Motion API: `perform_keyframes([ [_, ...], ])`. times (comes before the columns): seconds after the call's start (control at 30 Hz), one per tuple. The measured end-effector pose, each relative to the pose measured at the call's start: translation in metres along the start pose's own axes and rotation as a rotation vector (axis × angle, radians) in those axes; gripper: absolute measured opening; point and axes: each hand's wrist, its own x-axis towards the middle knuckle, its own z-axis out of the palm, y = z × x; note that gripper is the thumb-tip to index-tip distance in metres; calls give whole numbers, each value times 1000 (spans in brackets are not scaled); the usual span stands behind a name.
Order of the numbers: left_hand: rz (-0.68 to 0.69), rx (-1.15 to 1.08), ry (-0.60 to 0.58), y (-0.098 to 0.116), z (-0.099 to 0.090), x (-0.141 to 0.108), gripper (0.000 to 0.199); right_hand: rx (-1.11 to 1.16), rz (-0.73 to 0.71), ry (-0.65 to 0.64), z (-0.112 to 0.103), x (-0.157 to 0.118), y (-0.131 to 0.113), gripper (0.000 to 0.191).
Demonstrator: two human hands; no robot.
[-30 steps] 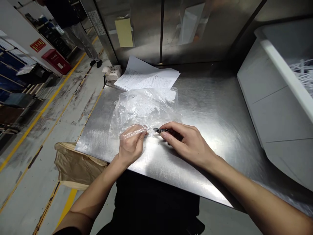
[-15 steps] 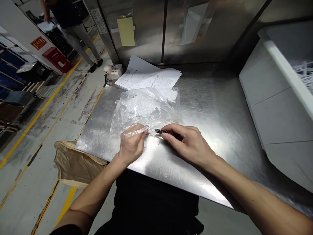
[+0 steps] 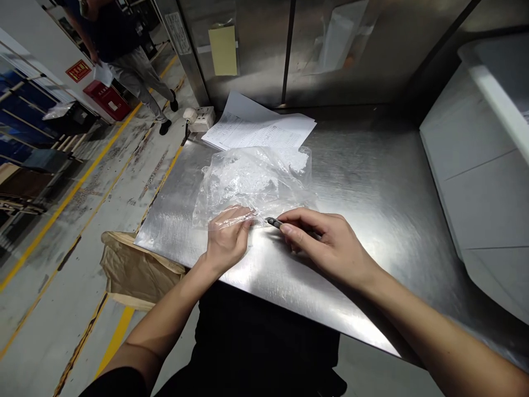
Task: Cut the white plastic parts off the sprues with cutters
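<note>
A clear plastic bag (image 3: 243, 176) with small white pieces inside lies on the steel table (image 3: 363, 171). My left hand (image 3: 228, 234) is closed on the near edge of this bag, with a fold of film over its knuckles. Just to the right, my right hand (image 3: 326, 237) pinches a small dark tool (image 3: 273, 222) between thumb and fingers. The tool's tip points left toward the bag's edge. Most of it is hidden in my fingers, so its exact kind cannot be made out.
Printed papers (image 3: 260, 124) lie behind the bag, beside a white power socket (image 3: 202, 118). A large white bin (image 3: 483, 165) stands on the right. Left of the table is a brown open sack (image 3: 140, 270). A person (image 3: 132, 66) walks in the background.
The view has shifted slightly, moving the table's contents a little to the right. Both hands keep their holds, and the dark tool has turned a little. The person behind has taken a step.
</note>
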Motion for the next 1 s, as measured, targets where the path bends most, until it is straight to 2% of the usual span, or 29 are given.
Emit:
perform_keyframes([
  [0.43,38,16,-3,0,0,-1,30,-186,-158,19,5,-3,-2,22],
  [0.73,52,16,8,0,1,0,31,-67,-45,-6,7,-3,-3,22],
  [1.0,46,41,-5,0,0,0,33,-159,-127,47,13,-5,1,19],
])
